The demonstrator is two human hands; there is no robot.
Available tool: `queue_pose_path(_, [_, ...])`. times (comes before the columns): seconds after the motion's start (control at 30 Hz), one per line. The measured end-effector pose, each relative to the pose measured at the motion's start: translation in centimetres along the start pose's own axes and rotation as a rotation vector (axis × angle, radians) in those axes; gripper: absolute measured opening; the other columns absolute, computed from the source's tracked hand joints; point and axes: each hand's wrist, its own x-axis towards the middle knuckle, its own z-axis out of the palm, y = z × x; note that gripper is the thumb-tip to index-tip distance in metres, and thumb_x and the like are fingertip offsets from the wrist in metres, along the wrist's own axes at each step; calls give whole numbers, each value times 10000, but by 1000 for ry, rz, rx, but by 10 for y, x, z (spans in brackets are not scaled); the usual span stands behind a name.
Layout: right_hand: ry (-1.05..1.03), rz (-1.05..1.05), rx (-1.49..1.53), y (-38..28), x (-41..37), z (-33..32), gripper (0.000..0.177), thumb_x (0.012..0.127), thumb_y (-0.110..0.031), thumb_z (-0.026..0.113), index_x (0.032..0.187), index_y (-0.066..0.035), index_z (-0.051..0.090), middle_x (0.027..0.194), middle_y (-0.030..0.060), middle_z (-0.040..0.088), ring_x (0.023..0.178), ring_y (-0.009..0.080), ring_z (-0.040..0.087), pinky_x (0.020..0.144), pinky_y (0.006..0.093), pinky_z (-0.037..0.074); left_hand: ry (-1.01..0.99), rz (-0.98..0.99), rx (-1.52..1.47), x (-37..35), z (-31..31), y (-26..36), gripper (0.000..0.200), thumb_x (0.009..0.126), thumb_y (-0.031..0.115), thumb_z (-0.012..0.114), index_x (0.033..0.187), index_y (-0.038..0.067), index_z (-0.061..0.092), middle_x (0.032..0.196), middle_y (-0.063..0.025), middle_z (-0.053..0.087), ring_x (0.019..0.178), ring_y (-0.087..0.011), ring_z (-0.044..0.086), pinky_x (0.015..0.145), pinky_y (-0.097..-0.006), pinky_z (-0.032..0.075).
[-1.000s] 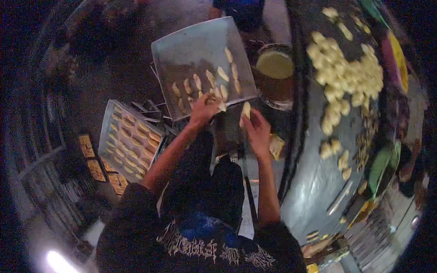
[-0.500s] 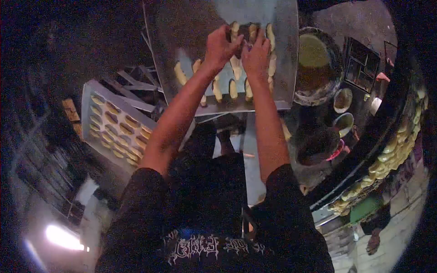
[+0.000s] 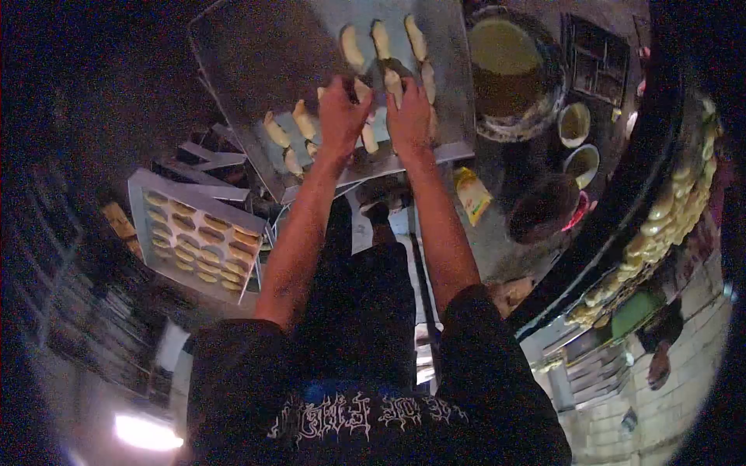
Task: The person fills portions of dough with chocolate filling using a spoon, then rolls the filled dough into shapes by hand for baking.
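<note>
Both my hands are over a large metal tray (image 3: pixel 256 58) bearing rows of long, slightly curved, pale dough pieces (image 3: pixel 351 46). My left hand (image 3: pixel 342 120) has its fingers curled, with one pale dough piece (image 3: pixel 362 91) between thumb and fingertips. Just to its right, my right hand (image 3: pixel 409 124) grips another dough piece (image 3: pixel 393 84), thumb on one side and fingers on the other. More pieces lie left of my left hand, such as one dough piece (image 3: pixel 276 130) near the tray's left side. My palms hide part of the front rows.
At lower left, a second tray (image 3: pixel 138 213) is filled with browner long pieces. Right of the big tray stand a round tub (image 3: pixel 505 74) of yellowish contents and small bowls (image 3: pixel 575 124). A yellow packet (image 3: pixel 472 194) lies below. Many pale pieces (image 3: pixel 653 225) line the right side.
My hands were close together at the tray's far rows; now they are apart and nearer its front edge, each at its own piece. The view has shifted, showing the yellow packet fully.
</note>
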Motion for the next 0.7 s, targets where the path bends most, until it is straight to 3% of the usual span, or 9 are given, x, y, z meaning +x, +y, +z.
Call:
queue_pose_path(0.13, [113, -40, -71, 7, -10, 9, 639, 903, -297, 710, 1349, 66, 431, 1272, 290, 540, 1171, 466, 545, 994, 503, 461, -64, -9, 5, -4, -3, 11, 405, 834, 332, 770, 1031, 5, 634, 902, -179, 692, 829, -352, 668, 752, -434, 514])
queue_pose_path(0.23, [142, 137, 90, 0, -26, -2, 727, 907, -348, 698, 1409, 77, 390, 1332, 288, 512, 1220, 457, 533, 1038, 483, 451, -2, 198, 136, -25, -12, 8, 362, 862, 314, 745, 1011, 3, 635, 937, -191, 685, 860, -362, 666, 768, -434, 513])
queue_pose_path(0.3, [-128, 70, -365, -22, -54, -41, 716, 927, -327, 651, 1460, 52, 361, 1382, 281, 485, 1258, 449, 522, 1051, 465, 454, -27, 255, 238, -46, -32, 14, 353, 877, 286, 730, 1062, -2, 642, 982, -185, 692, 888, -354, 678, 795, -418, 525])
queue_pose_path(0.4, [-137, 207, -12, -31, -106, -66, 676, 929, -276, 619, 1482, 11, 358, 1390, 255, 498, 1266, 416, 533, 1031, 461, 471, -71, 185, 136, -76, -57, 48, 344, 898, 231, 710, 1148, 5, 644, 1043, -178, 700, 948, -322, 687, 847, -393, 538])
queue_pose_path(0.43, [-231, 278, 157, -46, -131, -92, 673, 926, -254, 609, 1498, -11, 350, 1390, 243, 507, 1263, 398, 542, 1013, 462, 485, -94, 135, 60, -88, -65, 64, 346, 904, 210, 704, 1179, 9, 643, 1062, -176, 702, 972, -308, 688, 866, -384, 541])
queue_pose_path(0.5, [57, 30, 255, -49, -203, -104, 664, 892, -184, 645, 1490, -42, 393, 1309, 211, 578, 1166, 372, 605, 936, 461, 529, -204, 338, 45, -108, -82, 98, 345, 915, 162, 690, 1216, 4, 633, 1105, -169, 698, 1007, -263, 678, 891, -367, 542])
queue_pose_path(0.6, [372, -123, 293, -58, -302, -180, 602, 830, -98, 710, 1401, -48, 524, 1065, 140, 676, 913, 325, 665, 797, 410, 562, -338, 442, -192, -177, -98, 189, 277, 949, 82, 643, 1208, -19, 628, 1133, -150, 689, 1041, -204, 658, 913, -340, 537])
queue_pose_path(0.67, [571, -115, 307, -50, -372, -251, 539, 813, -64, 728, 1331, -37, 583, 990, 118, 695, 842, 289, 671, 754, 376, 560, -338, 541, -311, -252, -98, 275, 229, 965, 52, 619, 1180, -26, 630, 1138, -124, 686, 1041, -190, 655, 916, -315, 526])
queue_pose_path(0.7, [685, -78, 309, -42, -412, -281, 511, 810, -47, 726, 1305, -33, 599, 983, 118, 696, 833, 274, 671, 742, 365, 557, -428, 578, -345, -297, -91, 299, 212, 970, 51, 615, 1169, -22, 633, 1133, -120, 687, 1038, -193, 655, 915, -311, 523])
